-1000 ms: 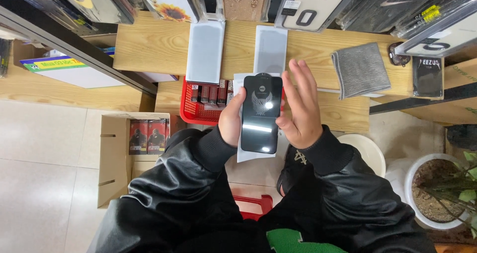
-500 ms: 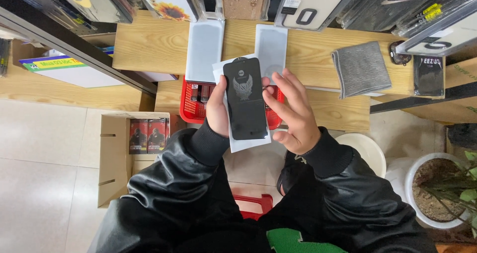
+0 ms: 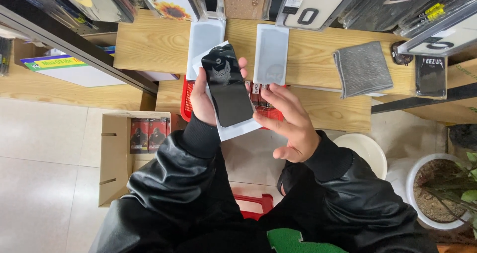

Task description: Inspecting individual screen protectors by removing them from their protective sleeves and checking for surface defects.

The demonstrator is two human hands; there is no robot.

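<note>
My left hand (image 3: 202,100) grips a black flat phone-shaped panel (image 3: 227,86) together with a white sleeve (image 3: 237,129) lying behind it, both tilted with the top leaning left. My right hand (image 3: 290,121) is open just to the right of the panel, fingertips near its lower right edge, holding nothing. Two pale grey flat sleeves (image 3: 205,39) (image 3: 271,53) lie on the wooden shelf (image 3: 149,46) beyond my hands. A red basket (image 3: 188,101) with dark packets sits under my hands.
A folded grey cloth (image 3: 362,68) and a small black packet (image 3: 430,76) lie on the shelf at the right. Phone cases hang along the top. A cardboard box (image 3: 114,158) with red-and-black packs stands at the left. A white bucket (image 3: 366,152) and a potted plant (image 3: 442,191) stand at the right.
The black panel and white sleeve went up and tilted left, staying in my left hand. My right hand let go of them and drew back to the right, fingers apart.
</note>
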